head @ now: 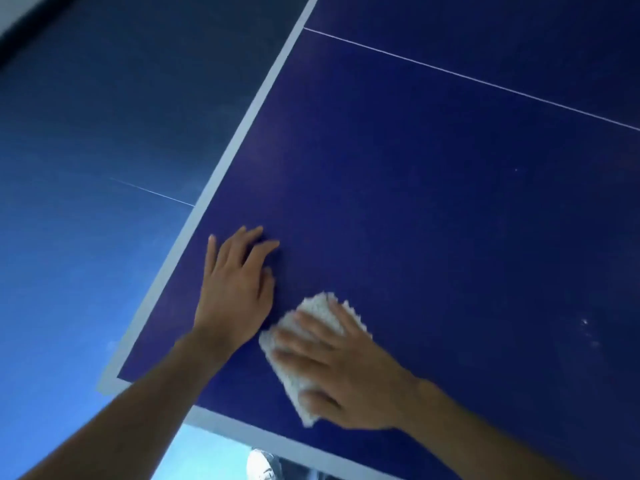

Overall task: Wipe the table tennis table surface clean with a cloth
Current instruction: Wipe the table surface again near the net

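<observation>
The dark blue table tennis table (433, 202) fills the right and middle of the view, its near left corner edged in white. A white textured cloth (311, 315) lies flat on the surface near that corner. My right hand (341, 368) presses down on the cloth with straight, spread fingers, covering most of it. My left hand (235, 289) rests flat on the bare table just to the left of the cloth, fingers spread and pointing away from me.
The table's white centre line (485, 83) runs across the far right. A few pale specks (585, 322) mark the surface at the right. Blue floor (86, 202) lies to the left of the table edge. A white shoe (261, 465) shows below the near edge.
</observation>
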